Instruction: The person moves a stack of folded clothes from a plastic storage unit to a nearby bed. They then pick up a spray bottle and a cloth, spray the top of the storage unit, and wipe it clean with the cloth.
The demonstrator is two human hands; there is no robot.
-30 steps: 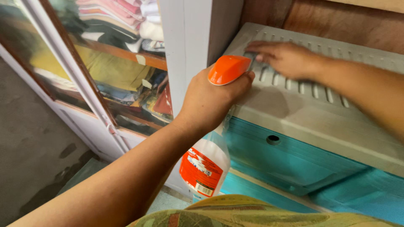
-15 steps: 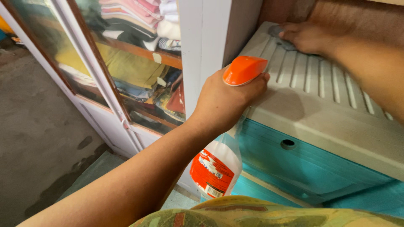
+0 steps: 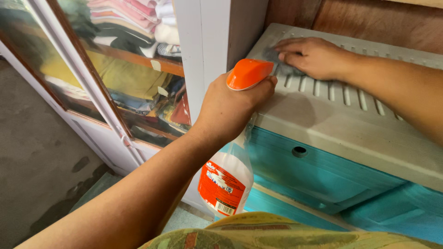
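Note:
My left hand [image 3: 228, 110] grips the neck of a clear spray bottle [image 3: 227, 177] with an orange trigger head [image 3: 248, 74] and an orange label, held beside the front left corner of a grey slotted plastic top [image 3: 332, 115]. My right hand [image 3: 314, 56] lies flat on a small grey cloth [image 3: 275, 57] pressed onto the far left part of that top, near the slots. The cloth is mostly hidden under my fingers.
Below the grey top are teal plastic drawers [image 3: 318, 177] with a round hole. A white cabinet post [image 3: 205, 50] and glass doors [image 3: 115, 78] with folded clothes behind stand at left. A grey floor [image 3: 37, 157] lies lower left, and wooden panelling [image 3: 369, 23] runs behind.
My right hand with the cloth has slid back and forth along the far left of the grey top. My left hand holds the bottle in much the same place.

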